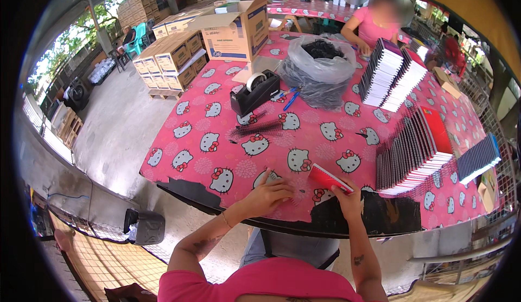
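A small red notebook [330,178] is tilted up over the near edge of the table. Gripping its right end is my right hand [347,196], thumb on the cover. My left hand [269,195] rests on the pink cartoon-print tablecloth [201,164], fingers apart and a little bent, holding nothing. Beyond it lie a few loose black spiral coils [259,129]. Right of my right hand stands a long row of spiral notebooks [410,155] with red covers, their black coils facing left.
A black tape dispenser [255,91], blue pens [291,100] and a plastic bag [320,77] of black coils sit mid-table. Further right are notebook stacks [382,77] and a blue-covered stack [477,160]. An open carton [233,33] stands at the back; a co-worker [374,28] sits across.
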Demonstrator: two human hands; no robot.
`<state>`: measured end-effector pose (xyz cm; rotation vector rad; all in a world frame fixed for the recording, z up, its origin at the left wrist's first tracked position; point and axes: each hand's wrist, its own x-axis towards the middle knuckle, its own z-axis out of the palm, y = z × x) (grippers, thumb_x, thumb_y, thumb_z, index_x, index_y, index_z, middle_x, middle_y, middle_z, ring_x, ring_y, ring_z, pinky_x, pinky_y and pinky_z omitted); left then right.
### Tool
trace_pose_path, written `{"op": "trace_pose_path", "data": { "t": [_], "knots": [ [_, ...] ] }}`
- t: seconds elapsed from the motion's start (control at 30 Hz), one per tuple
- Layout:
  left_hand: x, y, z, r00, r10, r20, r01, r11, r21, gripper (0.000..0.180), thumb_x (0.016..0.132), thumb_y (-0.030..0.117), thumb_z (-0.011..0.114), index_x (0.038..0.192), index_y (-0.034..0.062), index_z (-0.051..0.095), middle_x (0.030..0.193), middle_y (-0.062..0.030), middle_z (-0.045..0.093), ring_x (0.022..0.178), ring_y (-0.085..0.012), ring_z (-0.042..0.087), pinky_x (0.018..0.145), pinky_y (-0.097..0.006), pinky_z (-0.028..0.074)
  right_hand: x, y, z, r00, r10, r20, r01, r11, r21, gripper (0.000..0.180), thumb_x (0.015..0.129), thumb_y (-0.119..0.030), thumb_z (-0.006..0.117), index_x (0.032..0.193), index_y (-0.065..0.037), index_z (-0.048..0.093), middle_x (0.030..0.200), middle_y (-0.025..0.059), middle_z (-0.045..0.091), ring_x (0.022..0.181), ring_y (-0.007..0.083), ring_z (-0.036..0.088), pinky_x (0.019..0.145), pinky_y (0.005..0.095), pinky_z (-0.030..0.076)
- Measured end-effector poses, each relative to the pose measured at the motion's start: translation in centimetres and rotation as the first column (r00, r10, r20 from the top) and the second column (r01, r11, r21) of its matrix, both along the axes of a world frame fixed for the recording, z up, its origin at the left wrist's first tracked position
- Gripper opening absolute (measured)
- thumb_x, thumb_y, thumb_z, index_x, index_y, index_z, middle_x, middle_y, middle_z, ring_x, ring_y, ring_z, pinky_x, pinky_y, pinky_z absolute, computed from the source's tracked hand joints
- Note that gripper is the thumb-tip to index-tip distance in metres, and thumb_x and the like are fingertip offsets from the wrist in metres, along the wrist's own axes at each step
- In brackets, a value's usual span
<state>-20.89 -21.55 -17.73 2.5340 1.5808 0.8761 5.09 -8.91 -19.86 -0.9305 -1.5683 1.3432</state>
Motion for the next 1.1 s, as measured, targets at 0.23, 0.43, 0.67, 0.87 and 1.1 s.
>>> {"op": "trace_pose_path", "data": {
  "t": [0.23,0.43,0.67,0.87,1.1],
  "knots": [
    [1.3,2.2,1.0,0.802,0.595,0.049,-0.585,0.8,-0.134,0.032,0.087,0.024,0.066,0.114,0.0072,0.059,0.096,-0.015,0.061,0.085,-0.037,0.063,0.069,-0.046,0.051,-0.3,0.2,-0.7,0.998,0.049,0.034,-0.047,0.997,-0.059,0.028,0.083,-0.006,0.073,0.109,0.001,0.067,0.094,0.0024,0.066,0.085,0.0092,0.06,0.076,0.024,0.048],
    [0.7,4.4,-1.4,0.836,0.477,0.271,-0.466,0.878,-0.108,0.034,0.086,0.015,0.064,0.118,0.0068,0.056,0.091,-0.017,0.057,0.078,-0.0349,0.062,0.064,-0.045,0.049,-0.4,0.3,-1.3,0.995,0.077,0.057,-0.076,0.997,-0.02,0.03,0.084,-0.009,0.074,0.111,0.0,0.067,0.091,0.0005,0.067,0.08,0.0064,0.059,0.072,0.0219,0.047],
    [2.7,4.3,2.6,0.814,0.292,0.503,-0.3,0.952,-0.068,0.022,0.085,0.006,0.067,0.107,0.0055,0.068,0.08,-0.0093,0.058,0.06,-0.0179,0.052,0.054,-0.031,0.041,-0.1,0.7,-1.4,0.988,0.146,0.047,-0.141,0.986,-0.085,0.031,0.086,-0.009,0.072,0.115,0.0,0.066,0.089,-0.0017,0.066,0.079,0.0045,0.057,0.07,0.022,0.046],
    [2.5,5.2,1.5,0.805,0.288,0.518,-0.33,0.944,-0.012,0.017,0.084,0.008,0.069,0.101,0.0046,0.071,0.076,-0.0093,0.06,0.058,-0.0203,0.055,0.054,-0.032,0.044,-0.2,0.5,-0.6,0.988,0.147,0.04,-0.143,0.985,-0.096,0.033,0.086,-0.009,0.071,0.117,0.0,0.065,0.09,-0.0007,0.067,0.081,0.0049,0.057,0.071,0.0223,0.047],
    [1.6,5.7,1.2,0.847,0.212,0.487,-0.253,0.967,0.021,0.027,0.081,0.003,0.07,0.108,0.0062,0.068,0.086,-0.0089,0.061,0.07,-0.0248,0.061,0.059,-0.035,0.049,0.4,0.7,-0.6,0.972,0.233,0.021,-0.23,0.967,-0.114,0.031,0.087,-0.007,0.069,0.117,0.0,0.065,0.094,0.0007,0.067,0.087,0.0068,0.059,0.078,0.0235,0.047]
  ]
}}
